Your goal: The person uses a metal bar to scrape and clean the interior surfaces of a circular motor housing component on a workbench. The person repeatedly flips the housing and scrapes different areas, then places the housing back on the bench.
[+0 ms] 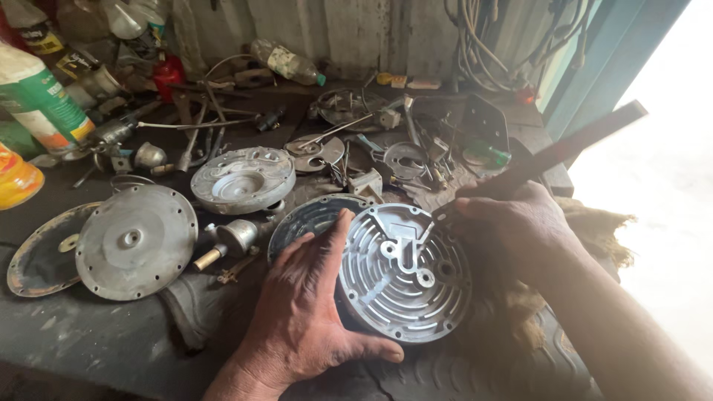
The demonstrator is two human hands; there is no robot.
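Observation:
A round ribbed aluminium cover (405, 286) lies tilted on a dark rubber mat at the bench's front. My left hand (304, 312) grips its left rim, thumb under the lower edge. My right hand (512, 226) rests at its upper right, holding a long flat dark metal tool (553, 157) whose tip touches the cover near its centre casting. Behind the cover sits a dark round plate (308, 219), partly hidden.
Left of my hands lie a grey round disc (135, 241), a black diaphragm (41, 256), a cast round housing (241, 178) and a small valve fitting (226, 241). Bottles, cans, tools and wires crowd the back. A frayed cloth (594, 223) hangs at right.

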